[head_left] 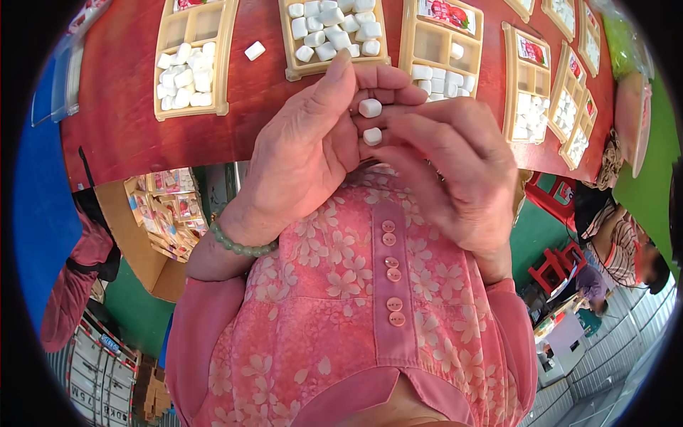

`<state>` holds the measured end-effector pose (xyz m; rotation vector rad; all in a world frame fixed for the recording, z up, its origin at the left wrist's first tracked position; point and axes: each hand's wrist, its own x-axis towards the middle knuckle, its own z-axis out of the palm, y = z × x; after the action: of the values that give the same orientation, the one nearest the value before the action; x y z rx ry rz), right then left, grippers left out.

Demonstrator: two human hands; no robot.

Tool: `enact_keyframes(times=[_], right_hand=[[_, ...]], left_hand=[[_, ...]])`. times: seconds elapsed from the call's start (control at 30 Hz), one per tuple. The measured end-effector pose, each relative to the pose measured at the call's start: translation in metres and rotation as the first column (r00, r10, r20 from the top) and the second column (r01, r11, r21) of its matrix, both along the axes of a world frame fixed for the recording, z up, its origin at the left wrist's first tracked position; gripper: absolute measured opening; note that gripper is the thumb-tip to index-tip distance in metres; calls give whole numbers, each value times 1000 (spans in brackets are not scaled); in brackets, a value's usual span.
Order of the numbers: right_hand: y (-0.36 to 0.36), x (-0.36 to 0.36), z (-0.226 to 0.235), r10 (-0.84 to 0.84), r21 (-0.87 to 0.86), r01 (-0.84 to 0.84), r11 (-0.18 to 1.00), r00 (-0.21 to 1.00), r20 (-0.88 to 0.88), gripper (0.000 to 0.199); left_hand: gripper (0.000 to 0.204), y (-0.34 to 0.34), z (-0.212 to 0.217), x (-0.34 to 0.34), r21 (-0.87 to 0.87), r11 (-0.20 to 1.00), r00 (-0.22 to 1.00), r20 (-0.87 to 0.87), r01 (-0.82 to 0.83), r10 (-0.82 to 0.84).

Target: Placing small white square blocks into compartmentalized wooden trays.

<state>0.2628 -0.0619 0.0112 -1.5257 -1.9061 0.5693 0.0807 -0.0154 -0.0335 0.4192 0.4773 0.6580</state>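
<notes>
My left hand (306, 128) is palm up and cupped above the table's near edge, with its thumb pointing away from me. Two white marshmallows (370, 108) rest on its fingers, one nearer to me than the other. My right hand (455, 164) reaches in from the right, its thumb and forefinger apart beside the nearer marshmallow; I see nothing clearly pinched between them. Just beyond my hands stands a beige tray (289, 50) full of marshmallows. To its right is a compartment tray (479, 50) with marshmallows, one alone in a small section, and a strawberry-printed packet.
Another compartment tray (222, 71) stands at the left on the red table (114, 107), with a loose marshmallow (255, 50) beside it. Several filled trays (509, 85) are at the right. Below the table's left side, a cardboard box (117, 235) holds packets. Red stools (558, 265) and people are farther right.
</notes>
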Motion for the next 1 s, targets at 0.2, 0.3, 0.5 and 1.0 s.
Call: enact_keyframes(times=[0.2, 0.3, 0.5, 1.0], right_hand=[[3, -6, -8, 168, 40, -168, 985, 986, 4, 28], [2, 1, -5, 107, -59, -122, 991, 972, -208, 21], [8, 23, -18, -183, -59, 175, 983, 967, -176, 15], [23, 17, -26, -45, 160, 23, 987, 990, 132, 17]], left_hand=[[58, -7, 12, -4, -15, 999, 998, 51, -37, 38], [50, -11, 16, -6, 71, 995, 991, -103, -74, 81], [30, -9, 20, -12, 286, 956, 929, -366, 61, 50], [27, -7, 14, -2, 676, 673, 759, -597, 301, 260]])
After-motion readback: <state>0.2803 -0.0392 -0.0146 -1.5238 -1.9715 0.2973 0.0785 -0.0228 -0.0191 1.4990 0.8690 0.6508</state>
